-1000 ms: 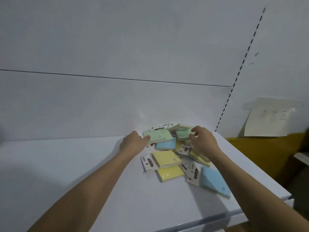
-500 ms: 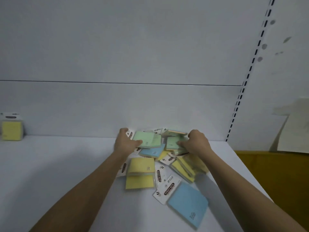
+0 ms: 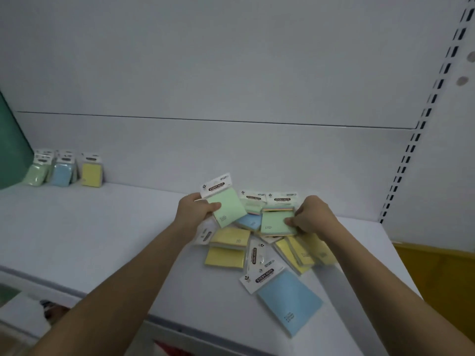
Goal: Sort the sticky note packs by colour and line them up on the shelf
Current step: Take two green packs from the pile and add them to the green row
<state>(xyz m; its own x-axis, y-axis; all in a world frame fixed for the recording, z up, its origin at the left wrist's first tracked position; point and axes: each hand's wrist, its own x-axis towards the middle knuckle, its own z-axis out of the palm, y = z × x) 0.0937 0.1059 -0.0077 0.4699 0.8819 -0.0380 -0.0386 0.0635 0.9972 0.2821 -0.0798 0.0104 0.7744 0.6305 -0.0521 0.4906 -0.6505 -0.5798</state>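
a green pack [image 3: 226, 206] is gripped by the left hand [image 3: 196, 209] and raised above the pile [image 3: 259, 242], header card up. a second green pack [image 3: 276, 222] is pinched at its right edge by the right hand [image 3: 312, 217], on top of the pile. sorted green, blue and yellow packs [image 3: 65, 169] are stood against the back wall at far left of the shelf [image 3: 102, 240].

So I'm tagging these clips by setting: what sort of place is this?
Most likely a shop aisle or stockroom. The white shelf has a slotted upright like retail racking, and the sticky note packs carry hang-tag headers. More packs stand sorted by colour at the back left.
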